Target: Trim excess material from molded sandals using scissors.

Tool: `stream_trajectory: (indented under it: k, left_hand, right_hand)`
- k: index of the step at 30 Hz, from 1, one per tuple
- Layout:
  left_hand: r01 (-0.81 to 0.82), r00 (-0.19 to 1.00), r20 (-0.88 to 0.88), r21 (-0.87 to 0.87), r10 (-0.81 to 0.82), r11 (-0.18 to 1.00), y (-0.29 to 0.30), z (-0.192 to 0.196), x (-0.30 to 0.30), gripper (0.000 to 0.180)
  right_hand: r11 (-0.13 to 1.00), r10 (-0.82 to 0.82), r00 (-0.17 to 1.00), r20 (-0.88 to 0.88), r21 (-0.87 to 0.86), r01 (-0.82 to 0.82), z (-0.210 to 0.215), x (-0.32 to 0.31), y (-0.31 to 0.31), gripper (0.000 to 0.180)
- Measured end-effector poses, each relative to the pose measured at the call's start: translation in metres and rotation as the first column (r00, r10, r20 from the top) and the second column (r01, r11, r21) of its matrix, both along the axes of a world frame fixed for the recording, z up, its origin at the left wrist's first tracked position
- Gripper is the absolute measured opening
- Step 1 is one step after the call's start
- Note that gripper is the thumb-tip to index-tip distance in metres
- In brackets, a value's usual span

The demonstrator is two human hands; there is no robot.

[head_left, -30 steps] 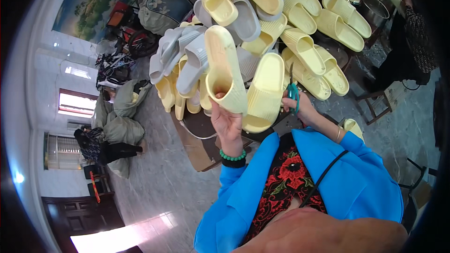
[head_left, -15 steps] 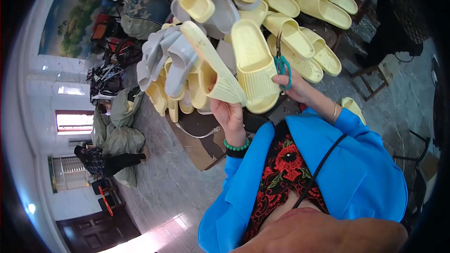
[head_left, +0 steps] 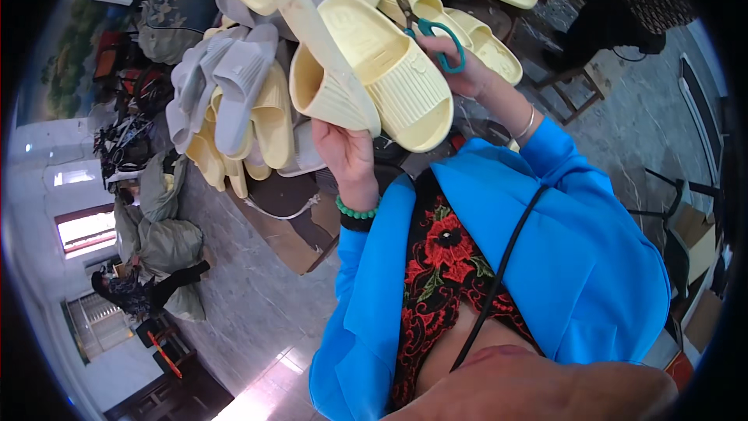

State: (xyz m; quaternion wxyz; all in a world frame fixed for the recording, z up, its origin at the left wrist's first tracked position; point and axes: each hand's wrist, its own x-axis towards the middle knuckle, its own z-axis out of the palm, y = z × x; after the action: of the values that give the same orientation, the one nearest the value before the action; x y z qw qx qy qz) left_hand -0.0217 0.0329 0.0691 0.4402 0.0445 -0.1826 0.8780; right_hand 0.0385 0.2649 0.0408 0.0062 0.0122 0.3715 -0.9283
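Note:
My left hand (head_left: 347,154) is closed on a pair of pale yellow slippers. One slipper of the pair (head_left: 331,70) is turned on its side, its ribbed strap toward my fingers. Beside it the other slipper (head_left: 401,97) faces up, tilted, with its open toe toward me. My fingertips are hidden behind the strap. At the pair's right edge, my right hand (head_left: 463,70) holds scissors (head_left: 439,40) by their teal handles. The dark blades point up and away, slightly parted, in front of more yellow slippers.
Grey slippers (head_left: 241,70) and yellow slippers (head_left: 273,117) are heaped at the left, above a brown cardboard piece (head_left: 284,226) with a pale cord. Wooden stool (head_left: 573,93) stands at right, near a person in dark clothes (head_left: 615,23). Another person (head_left: 136,288) is by large sacks (head_left: 160,234).
The view has shifted, so the surroundings sit farther left. The held pair has tilted, its toes swinging rightward. The scissors have turned, their blades now leaning left.

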Motion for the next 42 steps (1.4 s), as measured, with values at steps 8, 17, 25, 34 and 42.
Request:
stream_trajectory:
  k: [8,17,25,34,42]
  left_hand:
    - [0.059,0.996,0.072,-0.034,-0.057,0.998,0.013,-0.010,-0.014,0.035]
    - [-0.042,0.992,0.112,-0.151,0.059,0.988,0.006,-0.021,-0.026,0.037]
    - [-0.052,0.995,-0.096,-0.364,0.018,0.930,-0.004,-0.053,-0.017,0.034]
    - [-0.148,0.986,-0.150,-0.611,0.071,0.777,-0.001,-0.048,-0.021,0.028]
    - [-0.204,0.965,-0.238,-0.423,0.109,0.883,0.015,-0.047,-0.015,0.038]
  right_hand:
    - [0.992,-0.106,0.970,0.218,0.086,0.089,0.016,-0.007,-0.006,0.049]
    - [0.979,-0.205,0.932,0.298,0.060,0.196,0.014,-0.015,-0.008,0.047]
    - [0.980,-0.197,0.938,0.284,0.074,0.183,0.019,-0.017,-0.007,0.045]
    - [0.955,-0.292,0.934,0.205,0.015,0.295,0.021,-0.010,-0.005,0.036]
    - [0.981,-0.164,0.967,-0.194,0.072,0.180,0.017,0.011,0.014,0.050]
